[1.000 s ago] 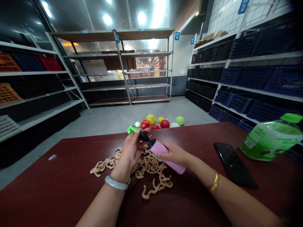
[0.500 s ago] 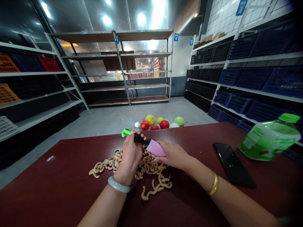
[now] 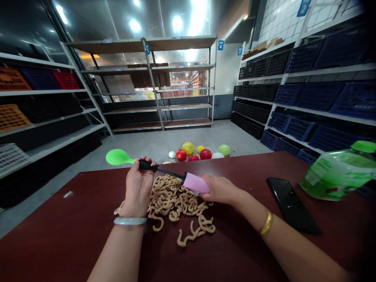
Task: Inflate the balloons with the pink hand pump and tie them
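My left hand [image 3: 140, 178] is closed on the black handle [image 3: 147, 165] of a balloon pump, where a light green balloon [image 3: 118, 156] sticks out to the left, partly filled. A thin black rod [image 3: 170, 172] shows between the handle and the pump's pink barrel [image 3: 196, 183]. Around the barrel's right end my right hand [image 3: 219, 190] is wrapped. Beneath both hands a loose heap of beige curled strands [image 3: 176, 199] lies on the dark red table [image 3: 241, 250]; what they are I cannot tell. The balloon's neck is hidden by my left fingers.
On the right lie a black phone [image 3: 292, 205] and a green bottle [image 3: 331, 174]. Several inflated balloons [image 3: 188, 148] rest on the floor beyond the table edge. Shelves with crates [image 3: 308, 96] line both sides; a rack [image 3: 158, 90] stands at the back.
My left hand has moved left, away from my right hand, drawing out the pump's rod. The green balloon has swelled from a small limp shape to a rounded one.
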Available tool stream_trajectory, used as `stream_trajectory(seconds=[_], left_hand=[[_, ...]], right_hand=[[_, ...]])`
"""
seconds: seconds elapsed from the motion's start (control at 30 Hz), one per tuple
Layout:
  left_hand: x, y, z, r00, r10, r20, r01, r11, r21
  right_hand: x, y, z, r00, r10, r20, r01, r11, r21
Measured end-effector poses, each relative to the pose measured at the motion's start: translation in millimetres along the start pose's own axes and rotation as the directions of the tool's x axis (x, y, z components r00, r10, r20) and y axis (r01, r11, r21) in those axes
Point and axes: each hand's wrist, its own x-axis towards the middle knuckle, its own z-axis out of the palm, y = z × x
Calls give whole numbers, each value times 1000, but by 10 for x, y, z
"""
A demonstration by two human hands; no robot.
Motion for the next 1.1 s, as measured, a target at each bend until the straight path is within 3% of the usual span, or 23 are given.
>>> stream_trajectory(seconds=[0.23, 0.47, 0.67, 0.87, 1.0, 1.1], left_hand=[[-288, -271, 155, 997, 56, 56, -57, 998, 30], [-714, -609, 304, 977, -96, 190, 75, 990, 116], [-738, -541, 366, 975, -103, 197, 84, 991, 102], [-719, -520, 373, 988, -73, 136, 56, 990, 128], [-447, -284, 281, 998, 26, 61, -34, 990, 136], [-186, -76, 170, 994, 111, -15, -109, 987, 119]], right_hand=[[-8, -18, -67, 990, 138, -12, -138, 990, -6], [-32, -148, -36, 991, 126, -34, -116, 970, 213], [-23, -105, 16, 995, 51, 85, -84, 893, 442], [0, -156, 21, 993, 99, 56, -113, 925, 363], [14, -82, -52, 992, 36, 124, -84, 910, 406], [14, 94, -166, 971, -14, 240, -90, 905, 416]])
